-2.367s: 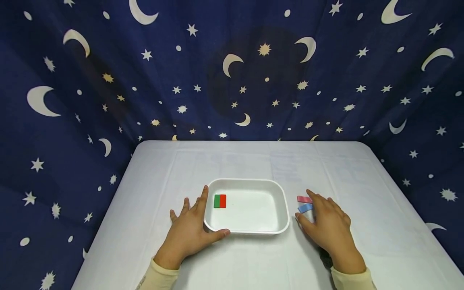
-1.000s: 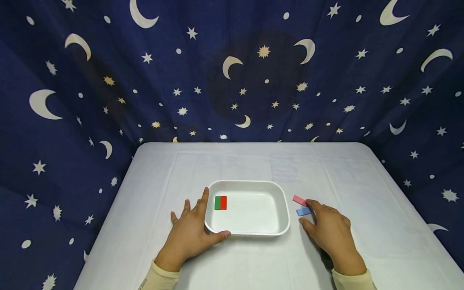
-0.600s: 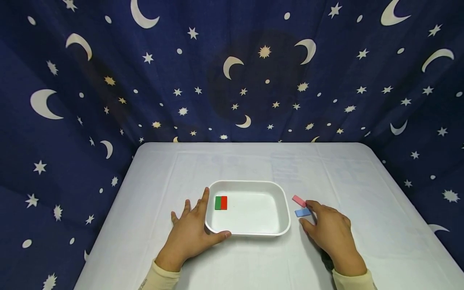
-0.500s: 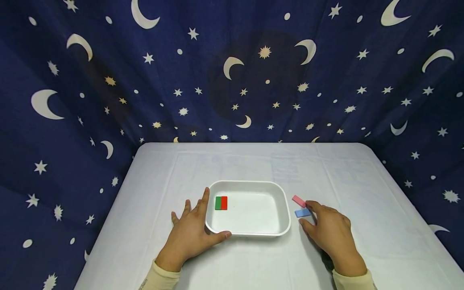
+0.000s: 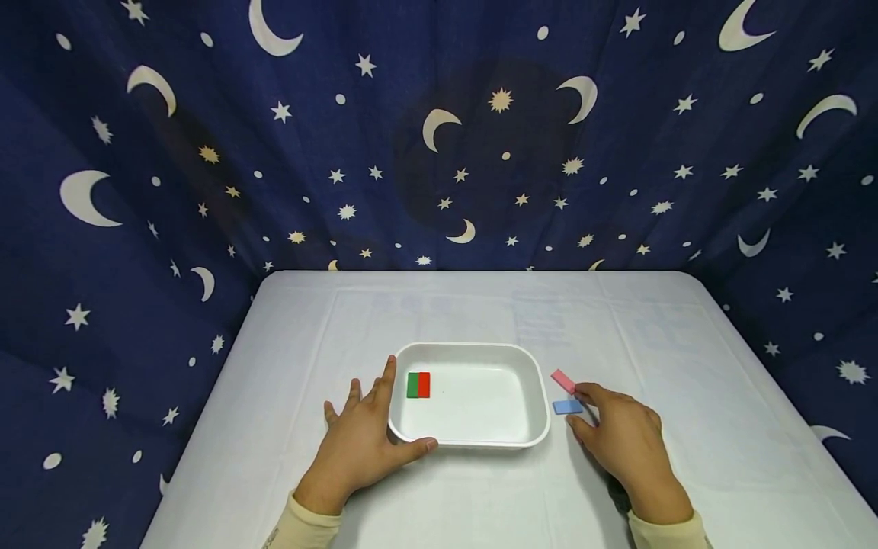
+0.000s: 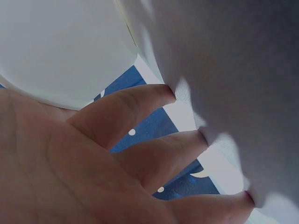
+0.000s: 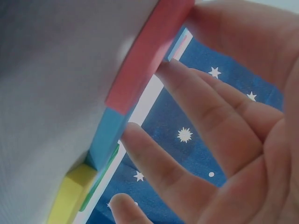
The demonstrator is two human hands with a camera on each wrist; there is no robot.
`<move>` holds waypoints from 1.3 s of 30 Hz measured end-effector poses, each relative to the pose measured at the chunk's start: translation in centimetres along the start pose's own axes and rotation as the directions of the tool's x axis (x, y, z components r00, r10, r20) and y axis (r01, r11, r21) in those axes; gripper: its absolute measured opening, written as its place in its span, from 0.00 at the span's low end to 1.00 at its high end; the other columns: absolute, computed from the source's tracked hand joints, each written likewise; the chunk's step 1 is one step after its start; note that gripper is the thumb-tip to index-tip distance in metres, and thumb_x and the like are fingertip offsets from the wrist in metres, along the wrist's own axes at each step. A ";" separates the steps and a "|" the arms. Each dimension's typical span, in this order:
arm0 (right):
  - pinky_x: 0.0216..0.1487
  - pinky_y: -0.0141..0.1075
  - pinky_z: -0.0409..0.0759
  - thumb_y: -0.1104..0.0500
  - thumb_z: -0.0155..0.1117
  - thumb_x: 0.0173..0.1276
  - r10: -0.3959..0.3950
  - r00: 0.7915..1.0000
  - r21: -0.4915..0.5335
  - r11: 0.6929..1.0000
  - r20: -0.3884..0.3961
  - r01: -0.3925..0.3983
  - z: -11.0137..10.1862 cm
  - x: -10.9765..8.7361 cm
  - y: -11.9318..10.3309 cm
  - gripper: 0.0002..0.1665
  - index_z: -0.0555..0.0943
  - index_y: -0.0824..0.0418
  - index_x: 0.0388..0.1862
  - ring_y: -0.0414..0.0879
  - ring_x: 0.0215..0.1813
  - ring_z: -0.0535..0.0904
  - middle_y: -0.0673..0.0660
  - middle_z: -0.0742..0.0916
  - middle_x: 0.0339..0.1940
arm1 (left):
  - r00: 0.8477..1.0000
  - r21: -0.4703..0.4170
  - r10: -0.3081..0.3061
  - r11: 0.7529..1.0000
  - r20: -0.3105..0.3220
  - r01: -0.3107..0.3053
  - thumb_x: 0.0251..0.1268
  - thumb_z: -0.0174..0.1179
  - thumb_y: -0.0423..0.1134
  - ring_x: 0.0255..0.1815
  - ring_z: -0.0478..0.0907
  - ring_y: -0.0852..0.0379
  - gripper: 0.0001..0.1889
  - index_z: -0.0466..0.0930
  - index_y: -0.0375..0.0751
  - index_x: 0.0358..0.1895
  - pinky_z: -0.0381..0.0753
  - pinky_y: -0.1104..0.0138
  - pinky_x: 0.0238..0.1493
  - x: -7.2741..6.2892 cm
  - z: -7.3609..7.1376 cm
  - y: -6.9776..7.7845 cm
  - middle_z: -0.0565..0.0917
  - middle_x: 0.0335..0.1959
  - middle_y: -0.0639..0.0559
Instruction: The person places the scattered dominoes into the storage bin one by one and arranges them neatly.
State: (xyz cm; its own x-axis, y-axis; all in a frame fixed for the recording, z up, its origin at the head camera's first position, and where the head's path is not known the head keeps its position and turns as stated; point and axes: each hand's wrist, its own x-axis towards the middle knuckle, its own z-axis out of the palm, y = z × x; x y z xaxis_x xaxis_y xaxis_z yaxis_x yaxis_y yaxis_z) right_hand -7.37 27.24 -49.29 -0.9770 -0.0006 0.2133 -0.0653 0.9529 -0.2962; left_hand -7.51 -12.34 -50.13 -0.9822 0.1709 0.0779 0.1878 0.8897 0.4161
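A white tray (image 5: pixel 469 443) stands mid-table with a green block (image 5: pixel 413 385) and a red block (image 5: pixel 424 385) side by side in it. My left hand (image 5: pixel 360 442) lies spread at its left end, index finger along the rim and thumb at the front corner; its other fingertips rest on the tabletop. Right of the tray, my right hand (image 5: pixel 620 431) arches over small blocks, index fingertip between a pink block (image 5: pixel 563 381) and a blue block (image 5: pixel 567 407). In the right wrist view, thumb and fingertips touch a row with a red-pink block (image 7: pixel 145 60) and another blue block (image 7: pixel 105 137).
Beyond those blocks, the right wrist view shows a yellow block (image 7: pixel 71 193) and a green strip (image 7: pixel 100 177), both hidden from the head view by the hand. A white cloth (image 5: pixel 302 328) covers the table. A dark blue star-and-moon curtain (image 5: pixel 384 137) hangs behind and on both sides.
The blue block has slid left toward the tray. The pink block has turned to a slant and shifted slightly left. My right hand has edged left; the left hand keeps its place.
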 end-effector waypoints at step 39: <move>0.43 0.63 0.72 0.56 0.82 0.56 -0.012 1.000 0.019 1.000 0.015 0.012 -0.1 0.1 0.1 0.28 0.87 0.57 0.57 0.49 0.35 0.79 0.45 0.88 0.34 | 1.000 0.003 0.007 1.000 -0.011 -0.007 0.39 0.59 0.91 0.76 0.61 0.21 0.74 0.38 0.60 0.88 0.52 0.14 0.58 0.0 0.0 0.0 0.73 0.76 0.43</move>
State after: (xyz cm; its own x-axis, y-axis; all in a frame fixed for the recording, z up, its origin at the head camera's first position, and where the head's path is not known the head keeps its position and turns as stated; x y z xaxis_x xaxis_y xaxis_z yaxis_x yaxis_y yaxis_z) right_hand -7.49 27.32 -49.22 -0.9791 -0.0170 0.2026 -0.0808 0.9470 -0.3109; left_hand -7.56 -12.33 -50.17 -0.9808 0.1728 0.0906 0.1949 0.8899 0.4124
